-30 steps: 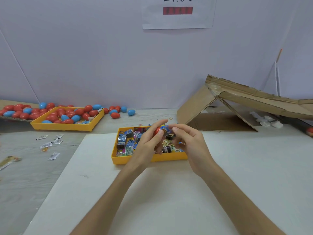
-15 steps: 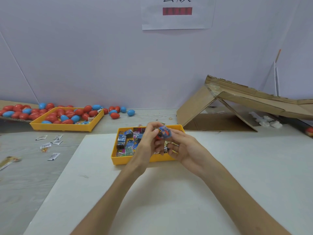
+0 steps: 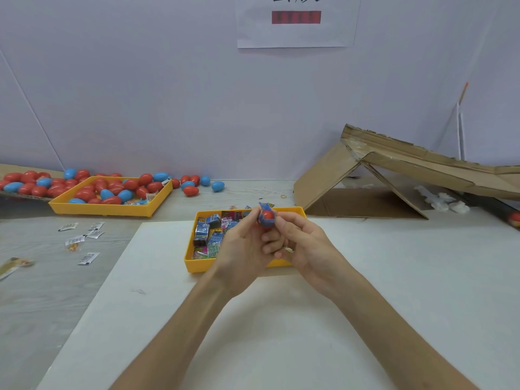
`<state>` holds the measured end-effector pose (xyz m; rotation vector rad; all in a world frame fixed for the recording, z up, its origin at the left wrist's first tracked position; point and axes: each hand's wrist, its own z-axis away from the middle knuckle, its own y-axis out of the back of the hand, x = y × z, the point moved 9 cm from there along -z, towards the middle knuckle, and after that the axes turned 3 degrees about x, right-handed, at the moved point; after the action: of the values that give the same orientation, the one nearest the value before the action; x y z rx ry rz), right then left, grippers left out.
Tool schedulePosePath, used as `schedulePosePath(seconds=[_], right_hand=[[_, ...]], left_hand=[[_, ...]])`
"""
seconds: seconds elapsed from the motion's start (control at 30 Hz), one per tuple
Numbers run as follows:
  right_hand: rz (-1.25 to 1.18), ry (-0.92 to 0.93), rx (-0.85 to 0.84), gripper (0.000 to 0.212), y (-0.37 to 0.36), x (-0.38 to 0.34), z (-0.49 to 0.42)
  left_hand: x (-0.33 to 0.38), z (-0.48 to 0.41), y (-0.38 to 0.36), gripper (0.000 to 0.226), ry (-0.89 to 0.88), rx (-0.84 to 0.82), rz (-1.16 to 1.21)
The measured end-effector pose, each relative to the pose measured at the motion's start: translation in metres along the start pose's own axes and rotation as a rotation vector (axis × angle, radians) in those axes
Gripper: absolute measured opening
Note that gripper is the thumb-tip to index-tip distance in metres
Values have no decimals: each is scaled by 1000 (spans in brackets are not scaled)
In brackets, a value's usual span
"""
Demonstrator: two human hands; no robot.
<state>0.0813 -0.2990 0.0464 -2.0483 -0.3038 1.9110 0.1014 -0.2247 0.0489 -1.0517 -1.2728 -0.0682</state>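
Packets [image 3: 209, 237] in near yellow tray [image 3: 197, 266], eggs [image 3: 112, 190] in far tray [image 3: 84, 210]

Egg [image 3: 266, 218] between left hand [image 3: 242, 249] and right hand [image 3: 306, 249], above packet tray [image 3: 191, 266] on mat [image 3: 394, 277]. Behind left: egg tray [image 3: 107, 211]. Behind right: cardboard ramp [image 3: 422, 170].

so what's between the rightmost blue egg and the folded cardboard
Just a small yellowish ring, perhaps a rubber band, on the table, shown in the head view.

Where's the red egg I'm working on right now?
Head view, centre: the red egg is pinched between the left hand and the right hand, held over the near yellow tray of packets.
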Motion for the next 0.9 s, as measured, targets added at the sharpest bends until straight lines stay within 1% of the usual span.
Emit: schedulePosePath(seconds=[0.17, 0.27, 0.3, 0.37, 0.4, 0.43, 0.5, 0.57, 0.63, 0.7, 0.77, 0.87, 0.9], right_hand=[[-39, -31, -12, 50, 1, 2, -1], [-28, 7, 14, 42, 0, 0, 0], [20, 65, 47, 36, 1, -3, 0], [203, 267, 184, 18, 8, -17, 5], [311, 386, 265, 14, 11, -26, 10], [406, 486, 307, 16, 11, -33, 14], [513, 574, 269, 16, 3, -38, 19], [575, 592, 244, 20, -2, -38, 21], [600, 610, 288, 23, 0, -40, 22], [579, 602, 338, 22, 5, -41, 23], [550, 602, 370, 19, 10, -41, 23], [522, 624, 368, 18, 10, -45, 25], [504, 622, 357, 19, 9, -46, 25]], left_hand=[[-1, 0, -1, 31, -27, 2, -30], [-1, -1, 1, 30, -24, 45, 16], [-2, -2, 3, 30, -22, 72, 48], [-3, -3, 8, 38, -23, 131, 67], [-5, -3, 9, 47, -20, 151, 52], [-7, -4, 10, 54, -15, 160, 38], [-7, -4, 9, 53, -25, 157, 27], [-5, -3, 8, 47, -43, 146, 7], [-5, -3, 4, 44, -47, 121, -27], [-9, -3, -4, 43, -23, 74, -61], [-13, -2, -8, 45, 2, 53, -44], [-12, -2, -6, 49, 19, 48, 9], [-10, -2, -4, 47, 25, 59, 23]])
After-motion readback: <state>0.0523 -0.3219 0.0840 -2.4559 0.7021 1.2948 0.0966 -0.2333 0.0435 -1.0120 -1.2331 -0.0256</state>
